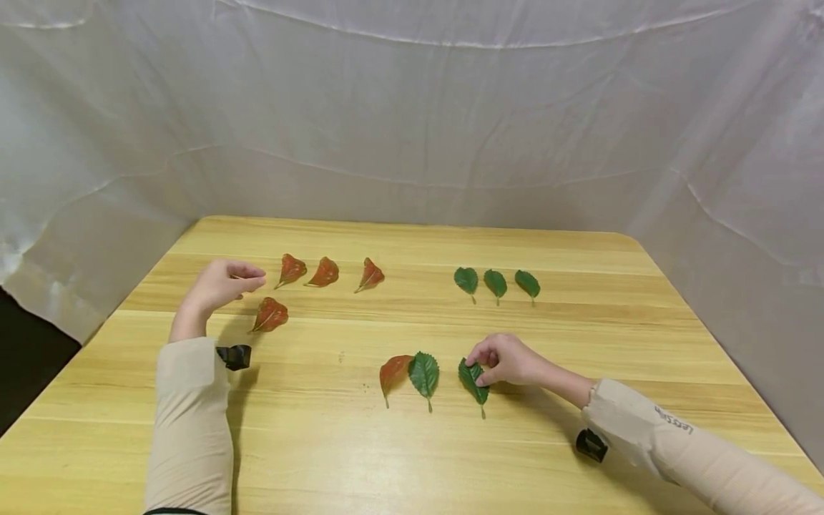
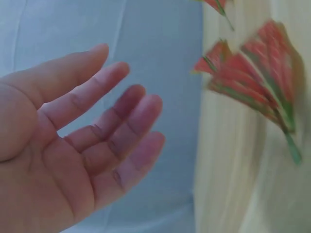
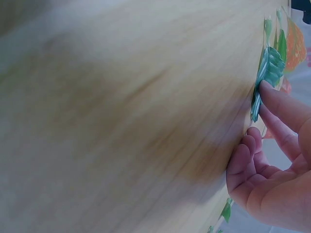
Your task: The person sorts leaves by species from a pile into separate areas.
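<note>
Thumb and index finger of my right hand (image 1: 511, 360) pinch the upper edge of a green leaf (image 1: 473, 383) at the front middle of the table. The right wrist view shows the thumb against that serrated leaf (image 3: 270, 68), its stem pointing away. Just left of it lies another green leaf (image 1: 424, 373), overlapping a red leaf (image 1: 395, 372). Over the table's left side hovers my left hand (image 1: 222, 285), empty, with fingers loosely bent and thumb apart in the left wrist view. Nearest to it are a red leaf (image 1: 270, 315) and another red leaf (image 1: 292, 269).
Farther right in the back row lie two red leaves, a middle red leaf (image 1: 325, 272) and an end red leaf (image 1: 370, 275). Three green leaves (image 1: 495, 283) line the back right. Pale curtains (image 1: 412, 114) surround the wooden table (image 1: 322, 458).
</note>
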The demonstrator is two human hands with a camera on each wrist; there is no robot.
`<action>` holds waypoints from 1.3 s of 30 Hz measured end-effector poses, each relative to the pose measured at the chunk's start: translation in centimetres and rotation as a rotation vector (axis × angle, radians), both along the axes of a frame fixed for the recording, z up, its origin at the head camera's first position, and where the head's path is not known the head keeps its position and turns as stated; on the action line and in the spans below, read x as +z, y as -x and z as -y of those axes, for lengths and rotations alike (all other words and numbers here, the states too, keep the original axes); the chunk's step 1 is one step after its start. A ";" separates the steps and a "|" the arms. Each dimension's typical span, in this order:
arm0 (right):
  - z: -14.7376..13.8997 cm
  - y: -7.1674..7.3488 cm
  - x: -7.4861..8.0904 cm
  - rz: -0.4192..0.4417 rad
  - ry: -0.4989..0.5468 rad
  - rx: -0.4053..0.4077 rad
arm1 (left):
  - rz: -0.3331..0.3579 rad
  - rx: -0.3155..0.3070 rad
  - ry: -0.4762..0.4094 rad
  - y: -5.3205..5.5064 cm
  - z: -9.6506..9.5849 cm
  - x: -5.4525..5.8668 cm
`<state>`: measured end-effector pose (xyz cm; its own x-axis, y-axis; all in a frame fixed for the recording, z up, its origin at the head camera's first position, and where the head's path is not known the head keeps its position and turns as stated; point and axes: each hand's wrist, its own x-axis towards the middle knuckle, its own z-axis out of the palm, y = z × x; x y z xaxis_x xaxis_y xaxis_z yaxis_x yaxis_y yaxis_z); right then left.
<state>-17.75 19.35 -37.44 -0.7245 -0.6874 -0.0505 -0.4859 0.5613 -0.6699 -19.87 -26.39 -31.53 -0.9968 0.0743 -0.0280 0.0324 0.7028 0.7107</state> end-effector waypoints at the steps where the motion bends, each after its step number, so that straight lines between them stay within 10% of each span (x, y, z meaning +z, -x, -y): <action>1: 0.0 0.0 0.0 -0.001 0.001 0.000 | -0.012 0.003 0.002 0.0 -0.2 0.2; 26: 0.1 0.1 0.3 0.005 -0.005 0.000 | -0.203 -0.166 -0.019 0.0 -7.3 3.1; 39: 0.1 0.0 0.2 -0.007 -0.005 0.000 | -0.242 -0.302 0.007 -0.8 -11.2 2.7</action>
<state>-17.79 19.29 -37.26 -0.7246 -0.6874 -0.0485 -0.4910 0.5643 -0.6637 -19.12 -15.23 -28.87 -0.9078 0.3665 0.2038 0.4051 0.6410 0.6520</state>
